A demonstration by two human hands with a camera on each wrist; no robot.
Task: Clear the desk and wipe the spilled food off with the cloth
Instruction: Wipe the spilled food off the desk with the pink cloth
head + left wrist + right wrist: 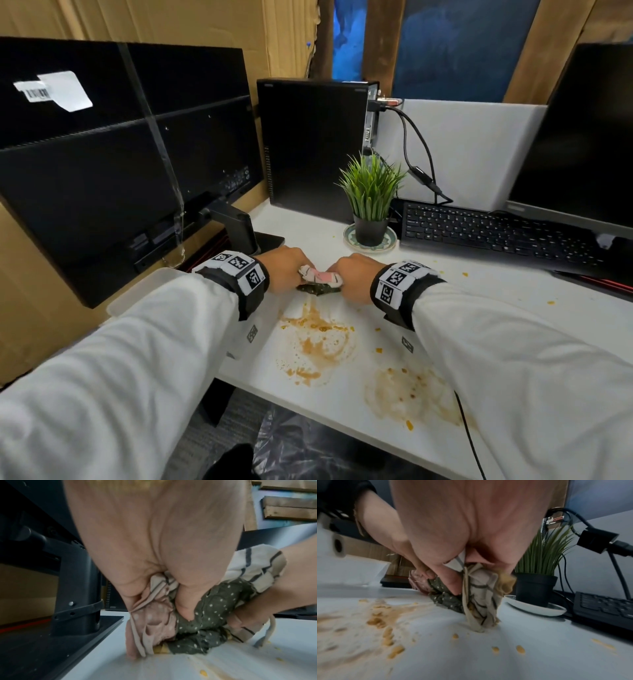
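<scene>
A bunched patchwork cloth (320,279), pink, dark green with white dots and cream with stripes, lies on the white desk (445,284) between my two hands. My left hand (286,272) grips its left end (154,623), thumb dug into the green part. My right hand (354,275) clutches the striped right end (481,601), pressed down onto the desk. Orange-brown spilled food (317,337) smears the desk just in front of the cloth, with a second paler smear (411,394) to the right. Loose yellow kernels (520,649) lie scattered around.
A monitor's back and stand (233,222) are close on the left. A black computer tower (315,144), a potted plant on a saucer (371,212) and a keyboard (496,229) stand behind. A second monitor (582,137) is at right. A cable (469,438) crosses the front edge.
</scene>
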